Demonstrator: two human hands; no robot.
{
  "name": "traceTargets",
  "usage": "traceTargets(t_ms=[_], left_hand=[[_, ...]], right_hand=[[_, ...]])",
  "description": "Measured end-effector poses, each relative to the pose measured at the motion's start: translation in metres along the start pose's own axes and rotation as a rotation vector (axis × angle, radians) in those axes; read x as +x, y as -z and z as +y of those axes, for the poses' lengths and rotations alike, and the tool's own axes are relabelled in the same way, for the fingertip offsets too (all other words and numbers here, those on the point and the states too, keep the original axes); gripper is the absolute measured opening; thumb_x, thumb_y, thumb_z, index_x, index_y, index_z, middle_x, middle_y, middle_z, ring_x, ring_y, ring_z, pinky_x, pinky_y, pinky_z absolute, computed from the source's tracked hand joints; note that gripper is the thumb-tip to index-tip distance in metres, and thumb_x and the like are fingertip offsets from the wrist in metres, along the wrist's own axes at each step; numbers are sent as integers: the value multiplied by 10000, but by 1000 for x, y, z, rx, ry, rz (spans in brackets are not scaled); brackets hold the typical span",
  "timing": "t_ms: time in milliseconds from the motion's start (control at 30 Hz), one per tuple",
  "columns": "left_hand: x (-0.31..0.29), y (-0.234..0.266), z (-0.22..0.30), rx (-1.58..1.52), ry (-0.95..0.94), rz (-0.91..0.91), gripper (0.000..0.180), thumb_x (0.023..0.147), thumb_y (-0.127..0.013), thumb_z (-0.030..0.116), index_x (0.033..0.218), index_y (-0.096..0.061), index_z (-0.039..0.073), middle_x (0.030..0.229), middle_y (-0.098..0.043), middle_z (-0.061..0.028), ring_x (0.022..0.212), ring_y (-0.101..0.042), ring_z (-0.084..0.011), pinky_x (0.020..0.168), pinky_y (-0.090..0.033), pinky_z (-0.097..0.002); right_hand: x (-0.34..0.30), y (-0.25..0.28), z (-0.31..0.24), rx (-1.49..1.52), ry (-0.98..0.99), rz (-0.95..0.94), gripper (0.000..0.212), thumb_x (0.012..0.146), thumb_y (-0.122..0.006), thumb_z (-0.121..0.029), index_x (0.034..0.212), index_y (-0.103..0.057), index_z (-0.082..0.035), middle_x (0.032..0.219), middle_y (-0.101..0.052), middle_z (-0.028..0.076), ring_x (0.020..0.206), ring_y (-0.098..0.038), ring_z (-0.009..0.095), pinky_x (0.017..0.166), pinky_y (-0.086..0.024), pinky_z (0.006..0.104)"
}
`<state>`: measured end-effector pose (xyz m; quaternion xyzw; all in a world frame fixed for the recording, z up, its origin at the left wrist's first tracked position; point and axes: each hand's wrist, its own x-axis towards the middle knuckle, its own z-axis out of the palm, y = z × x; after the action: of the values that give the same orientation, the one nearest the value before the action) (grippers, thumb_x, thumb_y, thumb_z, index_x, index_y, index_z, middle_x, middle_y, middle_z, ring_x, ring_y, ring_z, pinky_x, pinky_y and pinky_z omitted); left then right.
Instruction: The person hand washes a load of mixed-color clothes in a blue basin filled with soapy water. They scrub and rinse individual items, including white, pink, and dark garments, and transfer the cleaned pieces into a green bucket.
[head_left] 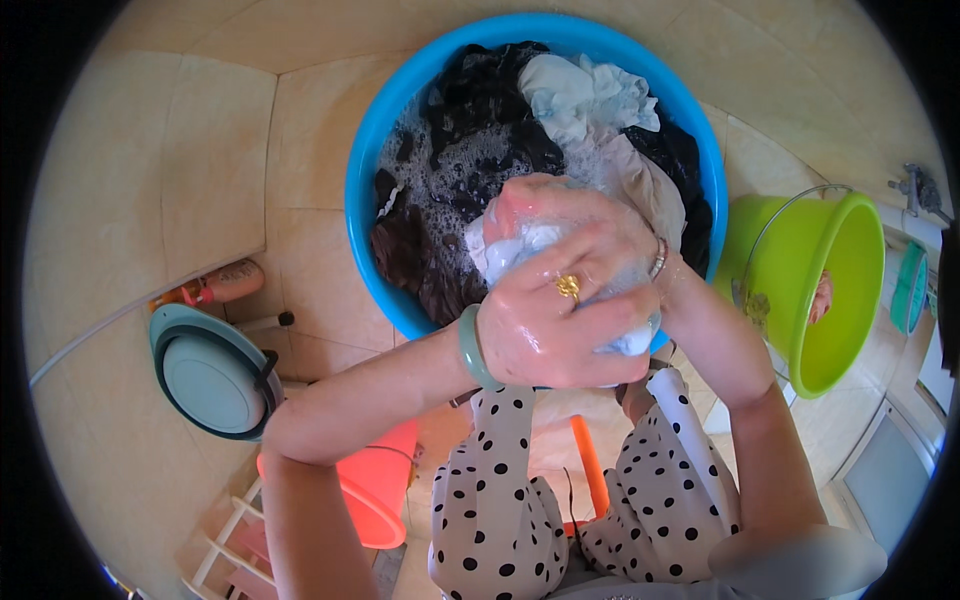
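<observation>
A soapy white cloth (pixel 522 246) is bunched between my two hands above the near side of a blue basin (pixel 362 215). My left hand (pixel 560 335), with a green bangle at the wrist and a gold ring, is closed around the cloth nearer to me. Pressed against it from the far side, my right hand (pixel 590 220) also grips the cloth; a thin bracelet circles that wrist. Foam clings to both hands. In the basin, dark wet clothes (pixel 480 100) lie in sudsy water, with a white garment (pixel 590 95) and a beige cloth (pixel 648 185) at the right.
To the right stands a lime-green bucket (pixel 850 300) with a pink cloth (pixel 821 298) inside. A folded grey-green basin (pixel 215 380) leans at the left, near a pinkish bottle (pixel 230 282). A coral bucket (pixel 375 485) and white rack (pixel 225 545) are below my left arm.
</observation>
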<state>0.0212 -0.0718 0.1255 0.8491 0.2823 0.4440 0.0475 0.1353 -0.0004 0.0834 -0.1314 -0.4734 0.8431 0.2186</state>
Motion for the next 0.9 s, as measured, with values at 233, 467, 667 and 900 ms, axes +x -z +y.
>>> traceTargets(t_ms=[233,467,667,900], left_hand=[[-11,6,11,-10,-144,-166,240,515,-584,300,713,-569,165,885,-585,-42,885,-618,-271,906,-482,-417],[-29,-10,6,221,-335,-271,274,481,-582,313,712,-584,165,861,-586,-67,880,-614,-268,870,-475,-359],[-53,-33,-12,272,-463,-389,209,589,-585,299,717,-589,133,889,-606,-74,887,-615,-241,850,-466,-338],[-75,-52,-41,324,-537,-710,207,661,-614,259,855,-624,186,1035,-624,-52,1009,-601,-265,905,-476,-378]], right_hand=[[11,-22,-23,171,-435,-3,282,851,-691,-313,825,-670,-33,754,-635,13,694,-580,82,651,-471,230],[25,-27,-29,-390,-425,-174,354,865,-652,-368,739,-664,-37,705,-631,47,637,-561,133,629,-461,294],[29,-25,-17,-793,-215,-165,303,888,-574,-299,745,-665,-46,719,-641,134,640,-592,289,650,-480,375],[37,1,32,-1093,-213,102,344,885,-540,-339,801,-677,-36,754,-642,182,714,-601,370,690,-475,432]])
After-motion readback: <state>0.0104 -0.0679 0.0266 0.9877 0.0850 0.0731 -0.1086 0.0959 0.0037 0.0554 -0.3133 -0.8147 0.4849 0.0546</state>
